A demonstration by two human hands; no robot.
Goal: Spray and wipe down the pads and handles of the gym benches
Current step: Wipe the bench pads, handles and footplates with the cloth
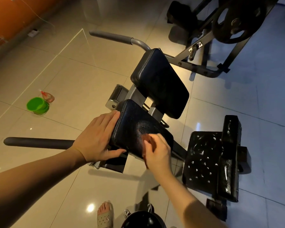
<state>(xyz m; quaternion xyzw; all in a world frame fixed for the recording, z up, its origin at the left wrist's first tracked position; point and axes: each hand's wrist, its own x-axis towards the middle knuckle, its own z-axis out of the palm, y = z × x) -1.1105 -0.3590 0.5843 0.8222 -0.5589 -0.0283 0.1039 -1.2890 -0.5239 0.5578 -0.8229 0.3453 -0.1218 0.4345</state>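
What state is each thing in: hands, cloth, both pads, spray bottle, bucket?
near pad: smeared patch mid-top.
far pad: no hand on it.
cloth: bunched, blurred, on near pad.
left hand: open, flat against near pad's side.
right hand: grips cloth.
spray bottle: on floor, unheld.
green bucket: upright on floor beside spray bottle.

- The near pad [135, 125] is showing black, fine-grained, vinyl-like upholstery, gleaming damp at its middle.
- At 1 o'clock, the far pad [160, 83] is looking smoother and softly glossy.
- At 4 o'clock, the black footplate [204, 158] is glinting, perforated and rough.
- At 9 o'clock, the handle [38, 143] is looking matt grey.
- The floor tiles [69, 76] are shining mirror-glossy.
- The reddish cloth [146, 140] is showing only blur.
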